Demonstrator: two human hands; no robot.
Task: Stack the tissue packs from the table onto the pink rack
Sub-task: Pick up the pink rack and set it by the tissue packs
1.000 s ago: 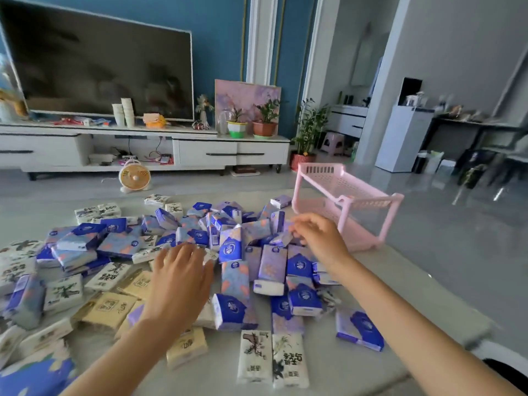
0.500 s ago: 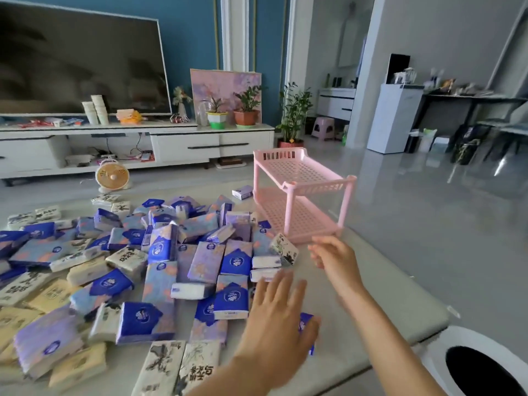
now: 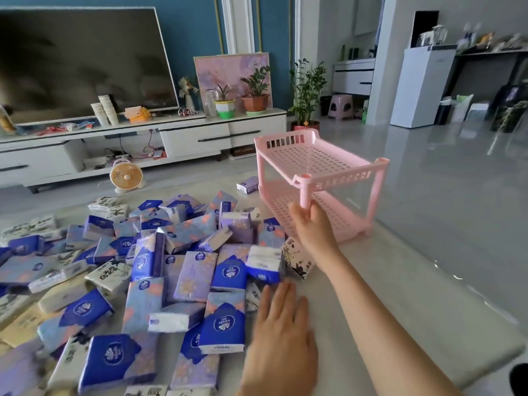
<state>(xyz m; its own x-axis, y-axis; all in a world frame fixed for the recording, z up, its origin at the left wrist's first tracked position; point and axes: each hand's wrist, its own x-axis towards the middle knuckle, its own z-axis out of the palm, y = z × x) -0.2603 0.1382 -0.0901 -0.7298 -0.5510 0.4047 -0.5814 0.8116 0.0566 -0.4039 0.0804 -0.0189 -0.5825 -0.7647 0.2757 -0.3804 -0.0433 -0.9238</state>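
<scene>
The pink rack point(image 3: 320, 164) stood upright on the table point(image 3: 400, 295), right at your right hand point(image 3: 314, 232). The bottom of its near left post point(image 3: 305, 192) ran down between your thumb and fingers point(image 3: 313, 214), which were curled round it and gripping it. Both shelves sat just beyond and above those fingertips. The tissue packs point(image 3: 225, 324) lay heaped to the left of that hand, the closest ones just beside your wrist, none of them between your fingers. Your left hand point(image 3: 283, 335) was flat with the fingers straight and relaxed, holding nothing, low over bare tabletop just right of the heap's edge. It was blurry, so can't tell if it actually touched the surface. Compared with half a second before: your right hand had been loose and short of the rack, clear of the post, and now it had closed on it. Your left hand had stayed flat near the same edge of the pile.
</scene>
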